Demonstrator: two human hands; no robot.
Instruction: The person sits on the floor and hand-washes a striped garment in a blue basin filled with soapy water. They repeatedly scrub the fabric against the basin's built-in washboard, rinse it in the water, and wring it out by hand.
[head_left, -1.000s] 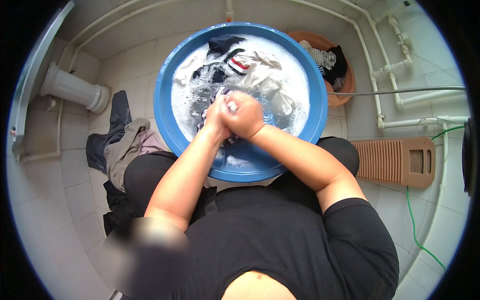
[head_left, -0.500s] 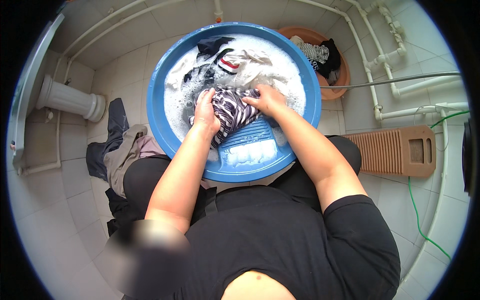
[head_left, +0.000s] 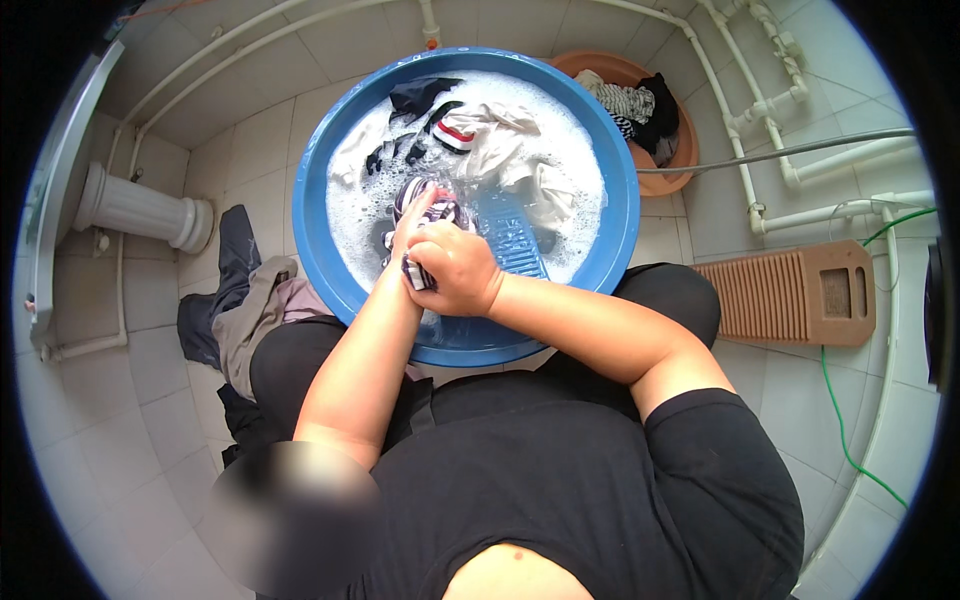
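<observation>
A wet black-and-white striped garment is bunched between my hands over the blue tub. My right hand is closed in a fist around one end of it, and a bit of striped cloth sticks out beside that wrist. My left hand grips the bunched cloth at its left side; its fingers are partly hidden by the cloth and the right hand. Beneath them a ribbed blue washboard slopes into the suds. White garments and a dark one float in the foamy water.
An orange basin of clothes stands behind the tub on the right. Nearer lies a brown washboard. Dark and beige clothes are heaped at the left, near a white pedestal. White pipes and a grey hose run along the right.
My right hand has come left and nearer, closing on the striped garment beside my left hand. The spread cloth is now bunched up, and more of the blue washboard shows.
</observation>
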